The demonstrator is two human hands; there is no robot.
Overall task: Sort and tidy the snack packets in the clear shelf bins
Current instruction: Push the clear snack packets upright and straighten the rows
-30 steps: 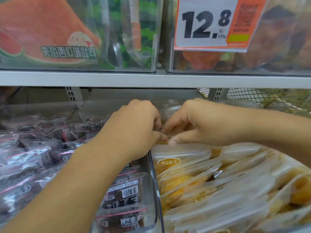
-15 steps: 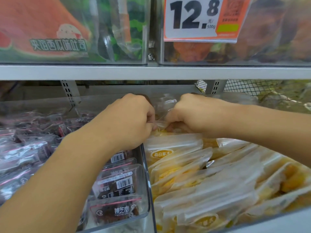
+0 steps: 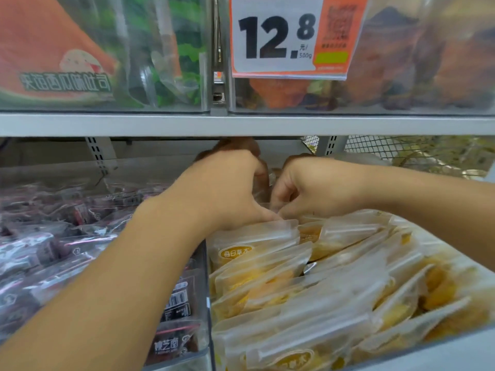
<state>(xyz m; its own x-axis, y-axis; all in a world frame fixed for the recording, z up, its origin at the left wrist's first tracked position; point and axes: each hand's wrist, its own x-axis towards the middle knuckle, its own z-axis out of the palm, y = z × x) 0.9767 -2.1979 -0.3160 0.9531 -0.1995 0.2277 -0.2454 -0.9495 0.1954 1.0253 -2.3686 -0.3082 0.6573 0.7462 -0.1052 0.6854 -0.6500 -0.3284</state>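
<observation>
Clear, crinkly plastic is what both hands work on at the back of the right-hand bin (image 3: 455,349). Fingers of the left hand (image 3: 227,191) and right hand (image 3: 316,191) are curled together over the rearmost yellow packets (image 3: 267,266); whether they actually pinch one, I cannot tell. Nearer than the grip the packets lean in rows; left of it lie dark packets (image 3: 174,298). They look light, floppy and slippery, so the stiffer sealed top edge seems the best hold.

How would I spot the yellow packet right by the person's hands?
Find the big 12.8 price tag. Below it, the right-hand bin holds yellow packets. Yours is the rearmost packet in the left row, under the left hand, showing an oval yellow logo.
</observation>
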